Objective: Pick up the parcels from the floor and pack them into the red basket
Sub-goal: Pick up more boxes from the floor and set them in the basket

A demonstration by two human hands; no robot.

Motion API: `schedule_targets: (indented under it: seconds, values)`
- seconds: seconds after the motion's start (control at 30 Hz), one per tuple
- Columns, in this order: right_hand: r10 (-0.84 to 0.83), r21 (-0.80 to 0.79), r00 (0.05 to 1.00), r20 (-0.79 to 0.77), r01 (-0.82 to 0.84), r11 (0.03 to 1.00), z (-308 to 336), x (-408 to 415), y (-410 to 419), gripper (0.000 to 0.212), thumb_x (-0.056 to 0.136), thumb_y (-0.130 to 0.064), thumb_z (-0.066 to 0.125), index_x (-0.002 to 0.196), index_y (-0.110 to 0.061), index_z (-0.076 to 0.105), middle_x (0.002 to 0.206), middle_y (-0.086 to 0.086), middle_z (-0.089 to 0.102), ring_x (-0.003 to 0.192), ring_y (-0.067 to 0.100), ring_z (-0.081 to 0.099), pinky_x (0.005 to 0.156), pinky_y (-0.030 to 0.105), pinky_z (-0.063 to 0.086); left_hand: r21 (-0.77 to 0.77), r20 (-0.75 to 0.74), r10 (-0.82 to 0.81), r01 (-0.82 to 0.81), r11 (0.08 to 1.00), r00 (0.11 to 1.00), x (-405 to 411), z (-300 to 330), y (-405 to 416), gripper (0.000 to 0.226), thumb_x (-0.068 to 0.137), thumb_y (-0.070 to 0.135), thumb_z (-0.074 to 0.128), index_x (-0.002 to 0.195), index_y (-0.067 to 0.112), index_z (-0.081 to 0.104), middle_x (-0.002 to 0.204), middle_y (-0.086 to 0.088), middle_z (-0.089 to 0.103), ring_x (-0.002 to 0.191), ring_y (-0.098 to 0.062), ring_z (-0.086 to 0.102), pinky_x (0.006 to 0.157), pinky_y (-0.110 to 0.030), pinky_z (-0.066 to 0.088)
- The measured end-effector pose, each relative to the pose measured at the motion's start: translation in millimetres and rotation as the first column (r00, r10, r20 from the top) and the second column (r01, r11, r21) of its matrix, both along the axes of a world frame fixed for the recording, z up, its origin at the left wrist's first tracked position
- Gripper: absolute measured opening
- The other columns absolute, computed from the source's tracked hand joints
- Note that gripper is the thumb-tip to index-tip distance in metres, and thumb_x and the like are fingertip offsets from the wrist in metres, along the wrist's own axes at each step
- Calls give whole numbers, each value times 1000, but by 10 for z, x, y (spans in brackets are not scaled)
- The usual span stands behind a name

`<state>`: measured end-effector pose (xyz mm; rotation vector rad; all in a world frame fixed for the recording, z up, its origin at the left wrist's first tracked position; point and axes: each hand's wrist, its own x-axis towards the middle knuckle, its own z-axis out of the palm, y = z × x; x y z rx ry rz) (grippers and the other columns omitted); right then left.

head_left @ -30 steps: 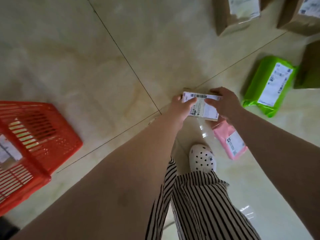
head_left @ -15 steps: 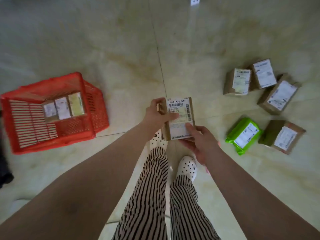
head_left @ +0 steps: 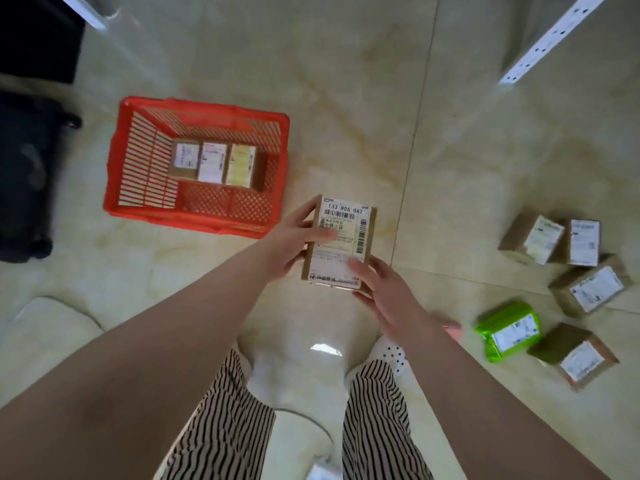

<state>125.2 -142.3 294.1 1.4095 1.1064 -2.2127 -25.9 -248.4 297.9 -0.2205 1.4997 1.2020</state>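
I hold a brown cardboard parcel [head_left: 341, 237] with a white shipping label, face up, in front of me above the floor. My left hand [head_left: 294, 240] grips its left edge, my right hand [head_left: 375, 284] grips its lower right corner. The red basket [head_left: 145, 213] stands on the floor to the upper left of the parcel, with three labelled boxes [head_left: 216, 164] in a row inside it. On the floor at the right lie several brown boxes [head_left: 588, 289] and a green bag parcel [head_left: 507, 330]. A sliver of a pink parcel [head_left: 452, 330] shows beside my right forearm.
A dark wheeled case [head_left: 24, 174] stands left of the basket. A white perforated shelf post [head_left: 550, 39] slants across the top right. A pale cushion-like shape [head_left: 41, 327] lies at the lower left. My striped trousers and white shoes are below the parcel.
I have straightened up with the parcel in both hands, and the view has swung left. The red basket now sits nearer the middle, the floor parcels farther right.
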Motion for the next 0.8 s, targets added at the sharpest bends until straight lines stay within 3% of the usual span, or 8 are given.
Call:
schedule_targets:
  seconds: [0.1, 0.2, 0.33, 0.47, 0.6, 0.73, 0.8]
  values:
    - [-19, 24, 999, 28, 19, 1000, -34, -367, -507, 51, 84, -29, 71, 131, -17, 55, 107, 0, 73, 104, 16, 66, 101, 35, 46, -21, 18, 130, -130, 991, 991, -215, -23, -509, 77, 82, 9, 71, 147, 24, 34, 129, -11, 63, 102, -25, 68, 83, -37, 57]
    - [-64, 29, 994, 83, 62, 998, -22, -819, -1126, 55, 85, -30, 70, 134, -14, 52, 116, 5, 69, 106, 20, 63, 104, 39, 44, -91, -15, 171, -172, 981, 985, -476, 66, -1147, 69, 82, 21, 73, 143, 19, 39, 129, -9, 62, 98, -19, 66, 69, -26, 51]
    - [-23, 22, 997, 68, 21, 1000, 70, -1416, -1918, 55, 84, -33, 71, 133, -17, 53, 117, 5, 69, 105, 19, 63, 98, 36, 47, -236, 7, 218, -211, 949, 976, -804, 206, -1989, 62, 81, 35, 74, 134, 20, 46, 122, -3, 64, 105, -18, 60, 93, -41, 47]
    - [-3, 19, 999, 49, 2, 1000, 149, -1983, -2543, 50, 84, -35, 71, 130, -24, 55, 112, 1, 70, 108, 22, 64, 85, 31, 49, -250, -58, 444, -444, 861, 894, -1267, 271, -2551, 58, 80, 19, 76, 131, 9, 50, 121, -10, 67, 107, -26, 66, 95, -38, 53]
    - [-14, 44, 999, 37, 12, 999, 103, -2531, -2815, 45, 83, -36, 72, 125, -28, 58, 115, -1, 70, 109, 19, 63, 89, 32, 49, -247, -54, 565, -559, 791, 823, -1703, 209, -2745, 39, 83, 14, 73, 118, 1, 64, 115, -14, 70, 109, -28, 66, 103, -40, 48]
    - [11, 58, 1000, 9, -11, 998, -29, -3082, -2788, 52, 81, -35, 74, 130, -26, 56, 121, -2, 69, 112, 22, 64, 101, 43, 48, -178, 5, 658, -647, 742, 753, -2128, 86, -2755, 28, 86, 12, 69, 113, 7, 66, 98, -3, 74, 83, -13, 71, 66, -19, 55]
    - [43, 45, 999, -12, -42, 998, -121, -3329, -2745, 46, 83, -32, 73, 126, -24, 58, 114, -2, 72, 105, 21, 69, 94, 40, 53, -172, 36, 684, -670, 722, 728, -2350, -1, -2754, 24, 87, 11, 67, 111, 13, 66, 96, 1, 74, 78, -9, 71, 61, -17, 55]
